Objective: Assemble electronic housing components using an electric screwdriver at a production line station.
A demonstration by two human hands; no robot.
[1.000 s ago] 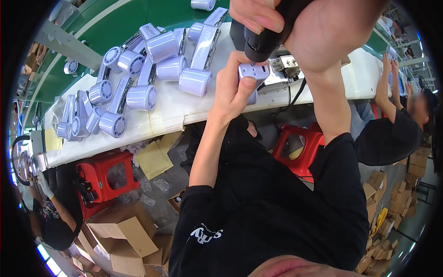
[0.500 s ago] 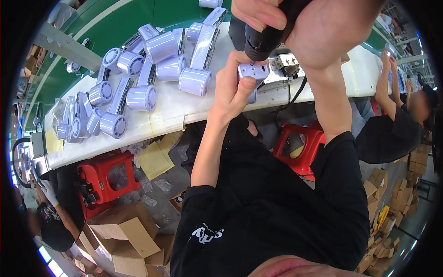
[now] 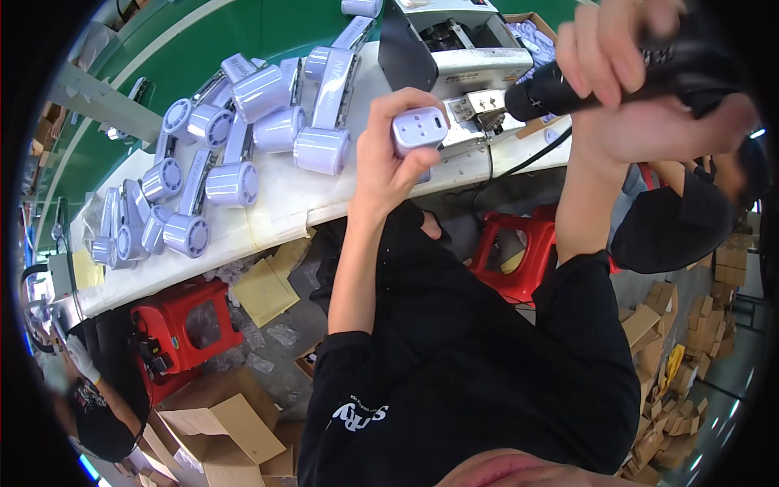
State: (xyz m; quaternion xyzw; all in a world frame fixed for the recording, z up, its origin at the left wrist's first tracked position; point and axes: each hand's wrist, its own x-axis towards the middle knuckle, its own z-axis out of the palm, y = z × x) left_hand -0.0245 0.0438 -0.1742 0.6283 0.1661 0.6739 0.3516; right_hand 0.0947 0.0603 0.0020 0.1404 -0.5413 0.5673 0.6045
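My left hand (image 3: 389,154) is wrapped round a lavender handheld fan (image 3: 418,131), its end face turned up with small holes and a port showing. In my right hand (image 3: 625,89) is a black electric screwdriver (image 3: 552,91), lying almost level and pointing left. Its front end is beside the metal outlet of a white screw feeder (image 3: 471,69); whether the tip touches the outlet cannot be made out. Left of my left hand, several more lavender handheld fans (image 3: 321,150) lie on the white worktable (image 3: 276,209), some stacked on others.
A box of small lavender parts (image 3: 531,40) stands behind the feeder. A black cable (image 3: 535,158) runs along the table edge. Red stools (image 3: 519,264), cardboard boxes (image 3: 219,422) and plastic scraps are on the floor. Other people sit at far left and right (image 3: 669,219).
My right hand has carried the screwdriver from above the fan to the right, toward the feeder, and tipped it nearly level. The fan stays in my left hand, its end face now uncovered.
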